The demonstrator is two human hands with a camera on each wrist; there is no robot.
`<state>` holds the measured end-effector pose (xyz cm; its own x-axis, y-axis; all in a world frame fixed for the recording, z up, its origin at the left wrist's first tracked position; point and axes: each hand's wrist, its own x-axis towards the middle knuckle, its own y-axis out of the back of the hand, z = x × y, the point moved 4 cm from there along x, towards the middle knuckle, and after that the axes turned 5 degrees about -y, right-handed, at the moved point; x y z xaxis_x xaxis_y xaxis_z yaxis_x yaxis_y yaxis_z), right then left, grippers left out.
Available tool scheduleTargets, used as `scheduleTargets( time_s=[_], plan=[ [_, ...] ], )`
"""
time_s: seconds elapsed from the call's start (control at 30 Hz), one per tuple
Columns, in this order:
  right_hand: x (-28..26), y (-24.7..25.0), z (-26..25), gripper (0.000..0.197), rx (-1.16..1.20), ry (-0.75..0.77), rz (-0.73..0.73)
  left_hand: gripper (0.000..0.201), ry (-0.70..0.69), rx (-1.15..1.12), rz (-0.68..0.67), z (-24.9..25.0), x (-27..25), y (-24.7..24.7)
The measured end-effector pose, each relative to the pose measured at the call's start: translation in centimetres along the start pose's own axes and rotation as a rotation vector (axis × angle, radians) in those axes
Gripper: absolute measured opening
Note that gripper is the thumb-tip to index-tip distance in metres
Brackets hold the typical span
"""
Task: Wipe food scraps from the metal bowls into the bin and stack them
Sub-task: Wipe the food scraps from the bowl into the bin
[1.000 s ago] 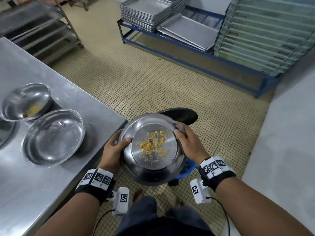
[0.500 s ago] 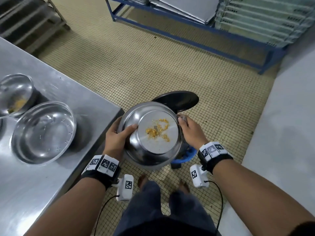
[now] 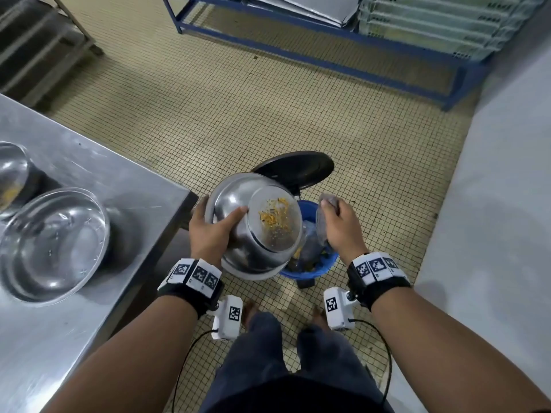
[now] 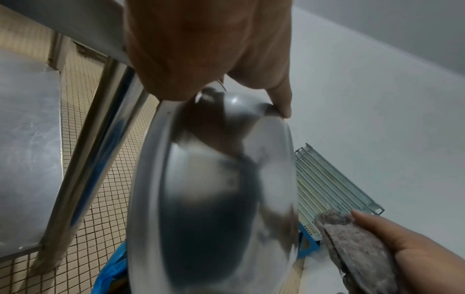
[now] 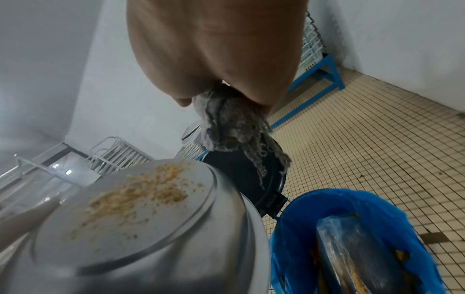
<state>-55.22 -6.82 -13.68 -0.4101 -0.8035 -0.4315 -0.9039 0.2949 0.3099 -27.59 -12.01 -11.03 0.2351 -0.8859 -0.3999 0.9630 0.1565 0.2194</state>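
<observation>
A metal bowl (image 3: 238, 210) with yellow food scraps (image 3: 275, 214) stuck to its flat bottom is tilted on edge over the bin (image 3: 316, 268), which has a blue liner. My left hand (image 3: 213, 231) grips the bowl's rim, thumb inside. The right hand (image 3: 338, 226) is just right of the bowl, apart from it, and holds a grey cloth (image 3: 326, 201) bunched in its fingers. In the right wrist view the cloth (image 5: 231, 129) hangs above the bowl (image 5: 141, 218) and the bin (image 5: 302, 208). The left wrist view shows the bowl's outside (image 4: 214, 199).
The bin's black lid (image 3: 295, 168) stands open behind it. On the steel table (image 3: 125, 204) at my left sit a clean bowl (image 3: 53, 242) and a bowl with scraps (image 3: 12, 177). A blue rack (image 3: 328, 40) of trays lines the far wall.
My right hand has come off the bowl's rim and moved right with the cloth. The left hand alone now holds the bowl, tilted further towards the bin.
</observation>
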Motion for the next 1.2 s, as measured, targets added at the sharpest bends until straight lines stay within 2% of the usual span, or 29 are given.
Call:
scheduleTargets(
  time_s=[0.1, 0.23, 0.37, 0.5, 0.6, 0.73, 0.87, 0.97, 1.2],
  plan=[
    [-0.2, 0.6, 1.0, 0.027, 0.031, -0.017, -0.007, 0.110, 0.007, 0.058, 0.012, -0.6, 0.2, -0.7],
    [-0.6, 0.9, 1.9, 0.021, -0.043, -0.028, -0.014, 0.106, 0.012, 0.105, 0.025, -1.1, 0.2, -1.3],
    [-1.1, 0.3, 2.3, 0.034, -0.038, -0.052, 0.012, 0.107, 0.004, 0.153, 0.050, -1.2, 0.2, -1.5],
    [-1.5, -0.8, 3.0, 0.030, -0.031, -0.090, 0.034, 0.104, -0.030, 0.205, 0.066, -1.3, 0.1, -1.5],
    [-2.1, -1.6, 2.6, 0.028, -0.067, -0.062, 0.027, 0.105, -0.031, 0.215, 0.070, -1.4, 0.2, -1.3],
    [-3.0, -3.6, 1.6, 0.035, -0.065, 0.045, -0.012, 0.104, -0.037, 0.214, 0.070, -1.1, 0.0, -1.4],
    [-3.7, -5.7, -0.5, 0.042, -0.065, 0.282, -0.039, 0.104, -0.050, 0.205, 0.071, -0.7, -0.4, -1.4],
    [-4.1, -7.1, -1.9, 0.046, -0.161, 0.418, -0.087, 0.104, -0.063, 0.201, 0.069, -0.1, -0.8, -1.3],
    [-4.7, -8.9, -1.9, 0.048, -0.323, 0.512, -0.211, 0.102, -0.117, 0.197, 0.057, 0.9, -1.4, -1.4]
  ],
)
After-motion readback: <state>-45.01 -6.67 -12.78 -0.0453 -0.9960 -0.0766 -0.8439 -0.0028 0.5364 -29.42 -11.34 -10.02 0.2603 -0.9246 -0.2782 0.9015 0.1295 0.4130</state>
